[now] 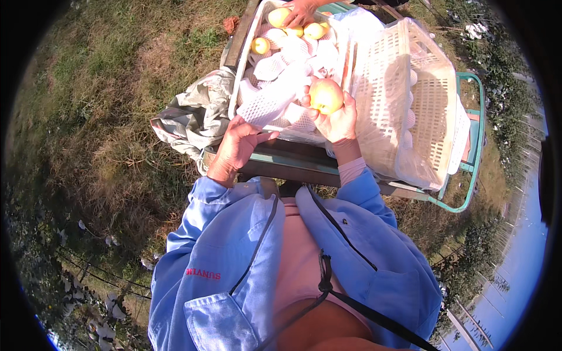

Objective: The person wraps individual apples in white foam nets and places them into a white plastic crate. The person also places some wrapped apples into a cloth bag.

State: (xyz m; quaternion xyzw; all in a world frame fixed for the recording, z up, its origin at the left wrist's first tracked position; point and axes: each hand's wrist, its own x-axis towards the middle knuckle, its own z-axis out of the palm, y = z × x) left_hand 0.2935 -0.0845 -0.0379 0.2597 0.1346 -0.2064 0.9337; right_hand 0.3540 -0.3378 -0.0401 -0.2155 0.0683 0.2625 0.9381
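Note:
An apple (326, 96), yellow with a red blush, rests in the fingers of my right hand (336, 120) above the near part of a white plastic crate (235, 94). My left hand (237, 142) is at the crate's near left corner, its fingertips against a white foam net sleeve (268, 103) and its thumb stretched out to the right. Whether those fingers grip the sleeve is hidden. Many foam nets fill the crate. Several bare apples lie at its far end, one (260, 45) by the left wall, where another person's hand (300, 12) touches an apple.
A cream lattice crate (432, 109) with clear plastic film (373, 87) and net-wrapped fruit stands on the right. Both crates sit on a cart with a green metal frame (477, 175). A crumpled woven sack (197, 109) hangs at the left. Dry grass (118, 131) surrounds the cart.

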